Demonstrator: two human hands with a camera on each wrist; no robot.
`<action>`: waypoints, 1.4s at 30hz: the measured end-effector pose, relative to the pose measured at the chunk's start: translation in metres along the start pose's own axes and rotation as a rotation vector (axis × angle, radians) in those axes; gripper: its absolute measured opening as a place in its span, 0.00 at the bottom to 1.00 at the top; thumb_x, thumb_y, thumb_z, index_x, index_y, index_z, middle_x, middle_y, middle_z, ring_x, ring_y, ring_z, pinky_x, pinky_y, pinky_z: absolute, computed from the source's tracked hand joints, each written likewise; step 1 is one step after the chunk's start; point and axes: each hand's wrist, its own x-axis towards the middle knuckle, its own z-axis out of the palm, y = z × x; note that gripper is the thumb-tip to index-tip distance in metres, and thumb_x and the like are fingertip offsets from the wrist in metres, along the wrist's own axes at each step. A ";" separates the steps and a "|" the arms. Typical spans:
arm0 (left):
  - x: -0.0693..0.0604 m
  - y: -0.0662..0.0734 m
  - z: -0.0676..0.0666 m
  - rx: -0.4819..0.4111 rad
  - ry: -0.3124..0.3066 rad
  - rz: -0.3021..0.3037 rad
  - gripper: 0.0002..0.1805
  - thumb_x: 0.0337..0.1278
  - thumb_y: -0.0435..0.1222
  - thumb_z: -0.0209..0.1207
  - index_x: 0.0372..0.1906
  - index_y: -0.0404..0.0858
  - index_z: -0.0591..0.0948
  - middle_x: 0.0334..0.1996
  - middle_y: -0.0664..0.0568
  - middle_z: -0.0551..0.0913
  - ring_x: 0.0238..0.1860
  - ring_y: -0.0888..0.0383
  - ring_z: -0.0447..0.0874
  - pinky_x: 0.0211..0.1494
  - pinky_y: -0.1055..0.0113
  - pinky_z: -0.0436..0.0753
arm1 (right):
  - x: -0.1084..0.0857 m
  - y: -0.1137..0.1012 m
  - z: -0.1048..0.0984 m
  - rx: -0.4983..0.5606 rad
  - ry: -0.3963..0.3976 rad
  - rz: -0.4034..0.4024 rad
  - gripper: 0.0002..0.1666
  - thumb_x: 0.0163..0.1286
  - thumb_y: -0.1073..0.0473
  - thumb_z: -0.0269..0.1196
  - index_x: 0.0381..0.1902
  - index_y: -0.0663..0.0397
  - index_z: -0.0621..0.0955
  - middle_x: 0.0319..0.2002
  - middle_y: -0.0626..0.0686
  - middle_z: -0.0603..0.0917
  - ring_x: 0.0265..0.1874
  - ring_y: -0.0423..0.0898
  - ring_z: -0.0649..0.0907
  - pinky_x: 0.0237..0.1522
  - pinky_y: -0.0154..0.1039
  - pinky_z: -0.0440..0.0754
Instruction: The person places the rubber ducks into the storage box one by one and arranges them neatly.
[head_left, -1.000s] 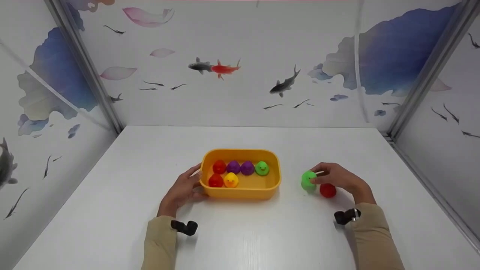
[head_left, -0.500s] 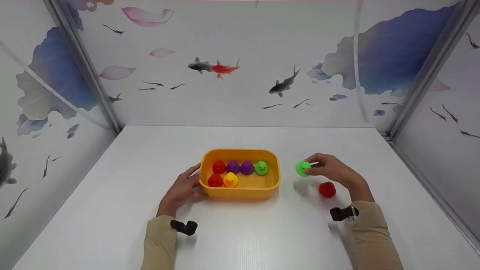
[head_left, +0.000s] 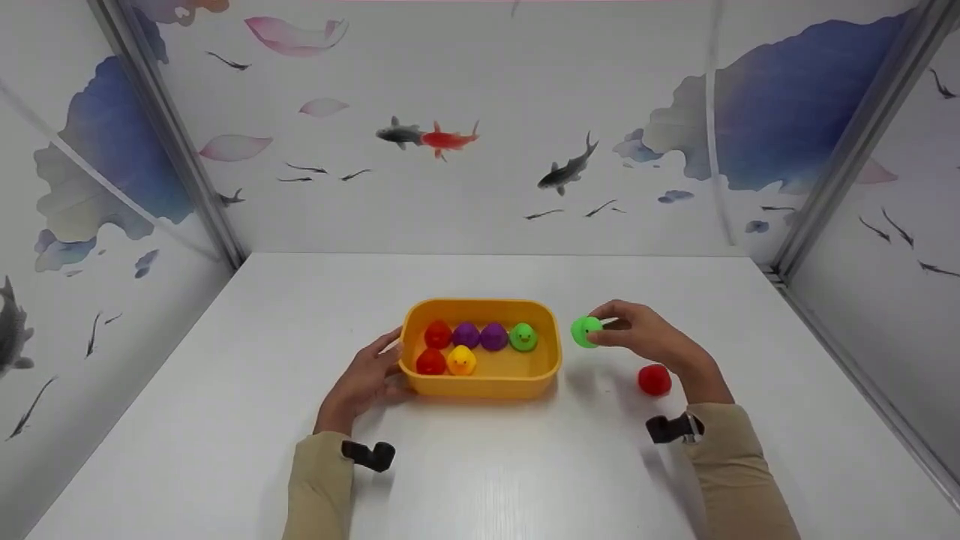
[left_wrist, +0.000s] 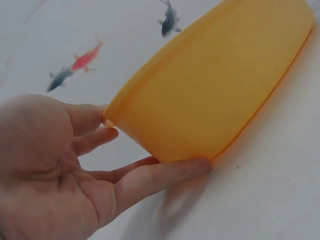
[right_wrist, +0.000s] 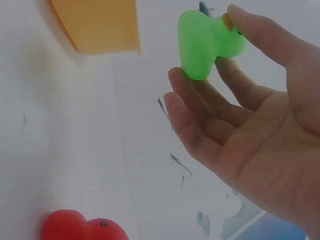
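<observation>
In the head view my right hand pinches a green toy duck between thumb and fingertips, above the table just right of a yellow plastic tub. The right wrist view shows this green duck tilted in the fingers, with the tub's corner apart from it. My left hand holds the tub's left end; its thumb lies along the near lower side and other fingers touch the end. A red toy duck sits on the table below my right hand.
Inside the tub are red ducks, purple ducks, a yellow duck and another green duck. The tub's right front floor is bare. White walls with painted fish enclose the white table.
My right hand has lifted the green duck off the table and carried it left toward the tub. The red duck stays behind on the table. My left hand keeps its place.
</observation>
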 end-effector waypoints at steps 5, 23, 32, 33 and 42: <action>0.000 -0.001 -0.001 -0.008 -0.001 -0.005 0.27 0.77 0.45 0.48 0.77 0.56 0.63 0.73 0.44 0.69 0.66 0.44 0.76 0.55 0.50 0.87 | 0.005 -0.007 0.009 0.007 0.004 0.006 0.27 0.69 0.48 0.67 0.59 0.56 0.77 0.59 0.59 0.81 0.59 0.54 0.81 0.67 0.52 0.79; 0.000 0.000 -0.001 0.025 0.004 -0.002 0.28 0.77 0.47 0.49 0.76 0.58 0.63 0.73 0.45 0.69 0.66 0.44 0.76 0.55 0.52 0.87 | 0.029 -0.028 0.044 0.121 0.027 0.100 0.29 0.66 0.48 0.69 0.60 0.56 0.78 0.61 0.59 0.80 0.53 0.49 0.84 0.67 0.51 0.78; 0.002 0.000 0.001 0.035 0.009 -0.015 0.28 0.76 0.47 0.50 0.77 0.56 0.63 0.74 0.44 0.67 0.67 0.43 0.75 0.56 0.52 0.87 | 0.039 -0.044 0.056 0.095 -0.026 0.121 0.27 0.65 0.50 0.70 0.58 0.55 0.80 0.63 0.58 0.77 0.56 0.50 0.82 0.64 0.45 0.81; 0.002 0.000 0.002 0.039 0.009 -0.016 0.29 0.76 0.47 0.50 0.77 0.56 0.62 0.74 0.44 0.67 0.67 0.43 0.75 0.56 0.52 0.86 | 0.041 -0.046 0.058 0.086 -0.029 0.135 0.27 0.65 0.50 0.70 0.58 0.55 0.80 0.63 0.57 0.77 0.56 0.50 0.81 0.65 0.45 0.81; 0.002 -0.002 0.000 0.006 0.005 -0.010 0.28 0.76 0.46 0.51 0.77 0.57 0.63 0.74 0.45 0.68 0.67 0.43 0.75 0.56 0.52 0.87 | 0.057 -0.055 0.075 0.030 -0.051 0.206 0.27 0.63 0.51 0.72 0.58 0.54 0.81 0.56 0.55 0.80 0.51 0.49 0.81 0.62 0.43 0.83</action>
